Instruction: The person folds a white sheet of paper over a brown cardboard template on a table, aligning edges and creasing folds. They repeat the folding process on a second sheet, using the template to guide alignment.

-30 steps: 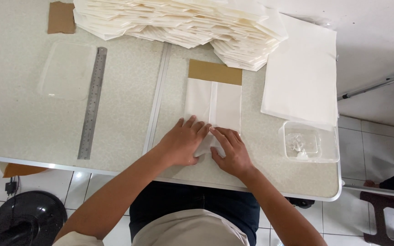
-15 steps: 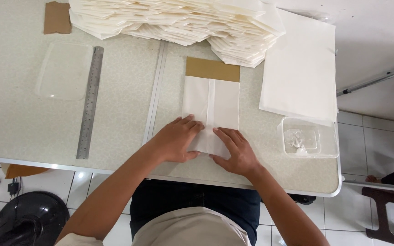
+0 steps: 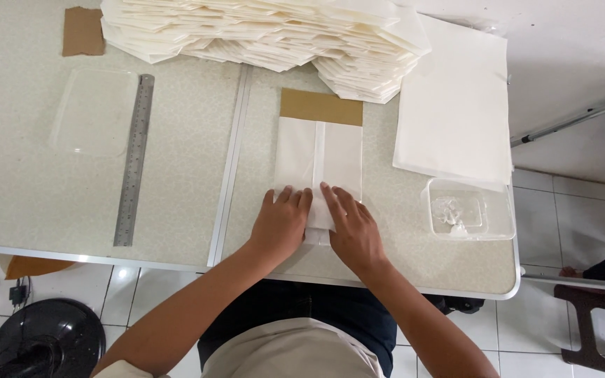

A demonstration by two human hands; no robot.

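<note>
- Clear plastic tub (image 3: pixel 469 208) at table's right edge, w/ white blobs inside; can't tell what.
- Clear flat tray (image 3: pixel 94 110) left of metal ruler (image 3: pixel 134 159), looks empty.
- Vs earlier: hands have drawn closer together on the fold.
- Left hand (image 3: pixel 281 225) & right hand (image 3: pixel 352 229): fingers flat, pressing folded bottom of white paper bag (image 3: pixel 318 164) on brown card (image 3: pixel 321 107), gripping nothing.

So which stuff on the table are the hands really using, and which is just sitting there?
In use:
- left hand and right hand, both pressing flat on the paper
- white folded paper
- brown card inside it

Just lying about:
- metal ruler
- clear plastic lid
- pile of folded papers
- stack of white sheets
- small clear tub
- cardboard scrap
</note>
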